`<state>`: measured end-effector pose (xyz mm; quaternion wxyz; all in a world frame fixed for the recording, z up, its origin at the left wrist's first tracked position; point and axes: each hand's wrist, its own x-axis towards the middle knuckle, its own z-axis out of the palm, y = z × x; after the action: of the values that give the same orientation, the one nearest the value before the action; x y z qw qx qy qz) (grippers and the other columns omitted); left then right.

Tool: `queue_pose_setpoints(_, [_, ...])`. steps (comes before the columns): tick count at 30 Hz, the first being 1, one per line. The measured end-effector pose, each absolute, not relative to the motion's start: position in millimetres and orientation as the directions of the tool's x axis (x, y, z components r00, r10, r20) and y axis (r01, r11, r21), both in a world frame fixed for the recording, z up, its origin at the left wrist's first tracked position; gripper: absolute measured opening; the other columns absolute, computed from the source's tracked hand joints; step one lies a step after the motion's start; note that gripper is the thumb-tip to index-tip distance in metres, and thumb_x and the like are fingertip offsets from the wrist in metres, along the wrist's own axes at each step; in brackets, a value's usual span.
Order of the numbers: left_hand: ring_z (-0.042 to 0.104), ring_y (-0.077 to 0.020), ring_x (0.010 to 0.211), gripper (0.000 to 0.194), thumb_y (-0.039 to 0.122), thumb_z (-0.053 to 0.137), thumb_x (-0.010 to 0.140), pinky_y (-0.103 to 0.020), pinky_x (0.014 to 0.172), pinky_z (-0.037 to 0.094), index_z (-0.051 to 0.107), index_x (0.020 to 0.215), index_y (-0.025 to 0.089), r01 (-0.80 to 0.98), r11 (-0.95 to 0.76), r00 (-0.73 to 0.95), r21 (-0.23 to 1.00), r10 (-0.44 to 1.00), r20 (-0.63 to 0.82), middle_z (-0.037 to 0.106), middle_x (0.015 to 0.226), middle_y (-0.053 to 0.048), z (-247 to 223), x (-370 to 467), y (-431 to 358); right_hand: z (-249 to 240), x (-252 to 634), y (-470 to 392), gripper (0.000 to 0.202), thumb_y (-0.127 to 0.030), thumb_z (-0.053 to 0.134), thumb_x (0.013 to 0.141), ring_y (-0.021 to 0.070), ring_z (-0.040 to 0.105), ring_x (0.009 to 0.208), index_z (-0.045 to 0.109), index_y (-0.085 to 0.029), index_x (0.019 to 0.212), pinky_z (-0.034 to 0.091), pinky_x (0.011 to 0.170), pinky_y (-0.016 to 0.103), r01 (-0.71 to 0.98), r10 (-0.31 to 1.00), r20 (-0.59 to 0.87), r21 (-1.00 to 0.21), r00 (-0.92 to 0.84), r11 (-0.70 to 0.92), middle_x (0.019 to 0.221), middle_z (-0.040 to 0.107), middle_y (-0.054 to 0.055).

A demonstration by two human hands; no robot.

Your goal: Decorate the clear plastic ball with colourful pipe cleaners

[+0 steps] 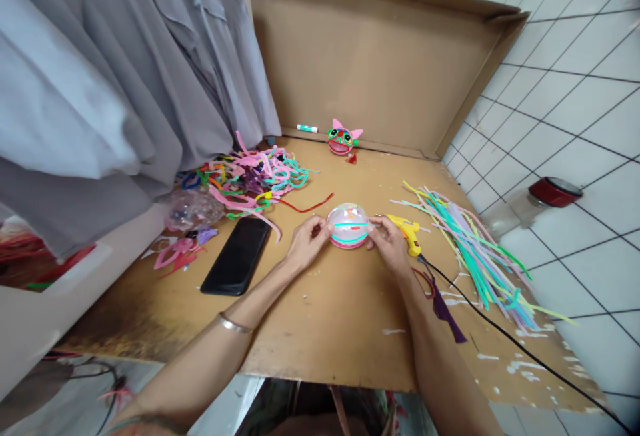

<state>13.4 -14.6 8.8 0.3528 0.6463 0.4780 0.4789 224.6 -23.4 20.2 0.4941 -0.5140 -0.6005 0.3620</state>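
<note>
A clear, pinkish plastic ball (347,217) is held near the middle of the table, with teal strips across its front and a pink band around its lower part. My left hand (307,243) pinches its left side, and my right hand (391,241) pinches the right side. A small red mark shows between the teal strips. Just beyond my right hand lies a yellow glue gun (411,236) with a black cord. Below it, a purple tassel (446,309) is partly behind my right forearm.
A black phone (236,256) lies left of my hands, near a tangled heap of fuzzy pipe cleaners (265,173). On the right is a bundle of straight pipe cleaners (475,249). A finished animal-face ball (342,139) and a glue stick (307,128) sit by the cardboard wall (370,56).
</note>
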Motion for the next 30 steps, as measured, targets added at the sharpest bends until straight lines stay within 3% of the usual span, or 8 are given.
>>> queue_pose_setpoints(6, [0.047,-0.0127,0.067,0.031,0.046,0.051,0.084,-0.025,0.066,0.040,0.047,0.069,0.019,0.317,-0.301,0.083,0.899,0.953,0.290,0.050,0.069,0.002,6,12,-13,19,224,-21,0.039,-0.052,0.066,0.073,0.0142,0.061,0.057,0.061,-0.021,0.096,0.052,0.058,0.029,0.216,0.974,0.224,-0.953,0.041,0.210,0.078,0.066,0.001])
queue_pose_setpoints(13, [0.056,-0.0204,0.105,0.029,0.045,0.053,0.083,-0.032,0.090,0.043,0.052,0.071,0.019,0.185,-0.327,0.114,0.927,0.944,0.311,0.062,0.106,-0.008,4,10,-9,18,225,-21,0.034,-0.050,0.069,0.070,0.0162,0.059,0.061,0.065,-0.021,0.088,0.047,0.059,0.028,0.268,0.972,0.223,-0.943,0.073,0.197,0.069,0.066,0.000])
queue_pose_setpoints(16, [0.058,-0.0192,0.101,0.029,0.045,0.057,0.081,-0.032,0.089,0.044,0.052,0.072,0.018,0.122,-0.308,0.113,0.944,0.949,0.295,0.063,0.102,-0.007,1,11,-7,16,227,-19,0.034,-0.049,0.071,0.068,0.0146,0.056,0.060,0.067,-0.021,0.087,0.046,0.058,0.027,0.249,0.965,0.250,-0.942,0.075,0.225,0.071,0.065,0.001])
queue_pose_setpoints(21, [0.059,-0.0139,0.077,0.041,0.049,0.072,0.067,-0.028,0.074,0.048,0.053,0.088,0.018,-0.032,-0.193,0.086,0.981,0.977,0.195,0.065,0.091,-0.005,-2,12,-3,14,229,-16,0.038,-0.051,0.072,0.065,0.0117,0.049,0.053,0.068,-0.020,0.087,0.041,0.052,0.026,0.214,0.968,0.231,-0.955,0.095,0.207,0.066,0.062,-0.001])
queue_pose_setpoints(26, [0.061,-0.0166,0.086,0.040,0.050,0.074,0.064,-0.030,0.081,0.048,0.055,0.073,0.016,-0.047,-0.165,0.090,0.985,0.982,0.169,0.066,0.095,-0.007,4,10,-5,16,230,-16,0.038,-0.048,0.077,0.059,0.0121,0.051,0.055,0.068,-0.020,0.082,0.043,0.055,0.027,0.152,0.976,0.198,-0.971,0.094,0.182,0.069,0.064,0.000])
queue_pose_setpoints(30, [0.061,-0.0184,0.092,0.035,0.047,0.072,0.067,-0.032,0.086,0.047,0.057,0.072,0.016,-0.029,-0.218,0.100,0.976,0.970,0.220,0.065,0.100,-0.009,5,10,-7,18,229,-17,0.033,-0.046,0.079,0.057,0.0136,0.054,0.060,0.066,-0.021,0.075,0.045,0.060,0.028,0.128,0.970,0.210,-0.972,0.122,0.195,0.069,0.064,0.000])
